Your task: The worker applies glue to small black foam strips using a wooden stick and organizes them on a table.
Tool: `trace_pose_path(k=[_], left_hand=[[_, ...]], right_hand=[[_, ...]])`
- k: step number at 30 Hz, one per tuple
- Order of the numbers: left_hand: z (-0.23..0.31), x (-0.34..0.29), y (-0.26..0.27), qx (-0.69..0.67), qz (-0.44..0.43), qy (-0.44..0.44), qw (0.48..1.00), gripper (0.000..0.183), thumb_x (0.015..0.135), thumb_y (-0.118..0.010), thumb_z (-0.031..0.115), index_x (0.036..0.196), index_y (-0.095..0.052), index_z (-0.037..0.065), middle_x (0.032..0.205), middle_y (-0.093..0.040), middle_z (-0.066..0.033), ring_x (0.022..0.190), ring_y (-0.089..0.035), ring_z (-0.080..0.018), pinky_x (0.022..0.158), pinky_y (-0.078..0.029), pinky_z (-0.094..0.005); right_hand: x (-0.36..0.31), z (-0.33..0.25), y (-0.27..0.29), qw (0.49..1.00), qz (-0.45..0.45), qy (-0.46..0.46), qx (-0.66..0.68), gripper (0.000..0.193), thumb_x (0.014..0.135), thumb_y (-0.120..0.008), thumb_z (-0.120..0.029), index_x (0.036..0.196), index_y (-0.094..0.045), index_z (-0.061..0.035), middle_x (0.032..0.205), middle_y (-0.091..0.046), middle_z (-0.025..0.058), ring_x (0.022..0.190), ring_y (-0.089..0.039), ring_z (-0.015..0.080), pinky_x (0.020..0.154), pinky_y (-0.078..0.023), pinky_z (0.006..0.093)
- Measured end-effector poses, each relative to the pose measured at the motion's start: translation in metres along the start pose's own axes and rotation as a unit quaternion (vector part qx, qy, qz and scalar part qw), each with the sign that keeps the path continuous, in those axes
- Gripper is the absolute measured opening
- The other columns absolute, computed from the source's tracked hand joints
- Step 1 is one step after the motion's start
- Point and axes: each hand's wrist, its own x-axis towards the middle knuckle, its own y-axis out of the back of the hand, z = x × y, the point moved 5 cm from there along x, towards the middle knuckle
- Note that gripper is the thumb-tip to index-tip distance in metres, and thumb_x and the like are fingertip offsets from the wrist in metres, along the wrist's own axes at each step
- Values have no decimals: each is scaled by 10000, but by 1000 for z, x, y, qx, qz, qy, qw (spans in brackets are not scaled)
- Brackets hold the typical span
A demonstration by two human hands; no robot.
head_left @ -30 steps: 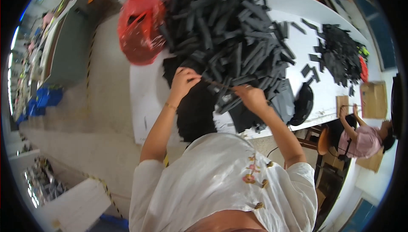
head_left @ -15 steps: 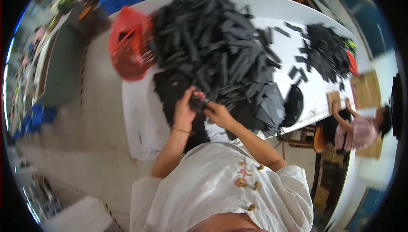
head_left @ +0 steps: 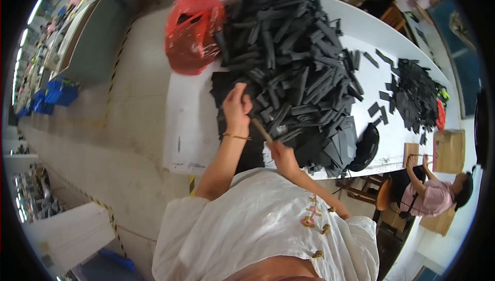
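Note:
My left hand (head_left: 237,108), with a thin band on its wrist, is above black sheet material (head_left: 220,84) at the table's near left. Its fingers are partly curled; what they hold, if anything, is hidden. Closed in my right hand (head_left: 283,157) is a narrow tan strip (head_left: 261,129), slanting up and left so that its far end meets the heel of my left hand. A large heap of black strips (head_left: 289,44) lies just beyond both hands. Flat black pieces (head_left: 337,149) are stacked to the right of my right hand.
A red plastic bag (head_left: 193,39) sits left of the heap on the white table (head_left: 188,121). Rightward are a black rounded object (head_left: 366,147) and a smaller black pile (head_left: 415,93). A person in pink (head_left: 428,193) works at the right end, beside a cardboard box (head_left: 447,149).
My hands have moved apart: the right toward me and to the right, the left slightly up. The tan strip now shows between them. The whole view has shifted, with the table farther right.

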Motion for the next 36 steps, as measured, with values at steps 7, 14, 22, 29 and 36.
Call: trace_pose_path(k=[7,14,22,29,36], left_hand=[[-2,7,4,-31,-13,19,999,263,918,-646,271,1047,-612,45,513,-351,72,384,-252,-34,386,-200,-200],[-73,-21,-10,-35,-48,124,990,219,917,-637,311,907,-617,94,594,-432,53,459,-366,-58,470,-314,-220],[-34,-54,-37,436,-442,-15,783,449,856,-707,215,1231,-556,19,980,-637,-40,915,-579,-88,769,-466,-217],[-63,-77,-28,347,-375,199,836,235,980,-511,241,903,-523,19,680,-525,-26,525,-489,-114,550,-498,-274],[-54,-130,-50,284,-363,169,871,331,1016,-405,271,816,-463,13,645,-550,-82,486,-518,-135,513,-490,-271]], right_hand=[[-42,-11,56,998,-48,18,-20,137,908,-612,-157,936,-615,-23,654,-599,133,568,-609,262,554,-479,344],[37,-40,54,980,183,54,54,132,866,-667,-103,940,-612,-9,750,-612,129,631,-594,279,569,-457,347],[50,-28,71,979,165,94,71,137,827,-721,-113,879,-654,-6,726,-559,100,617,-534,228,590,-446,328],[65,-45,89,976,201,78,8,158,839,-690,-87,833,-577,24,718,-554,167,631,-563,339,563,-437,373],[77,-62,141,928,366,50,42,134,896,-628,-83,845,-539,4,667,-517,159,591,-524,265,555,-417,338]])
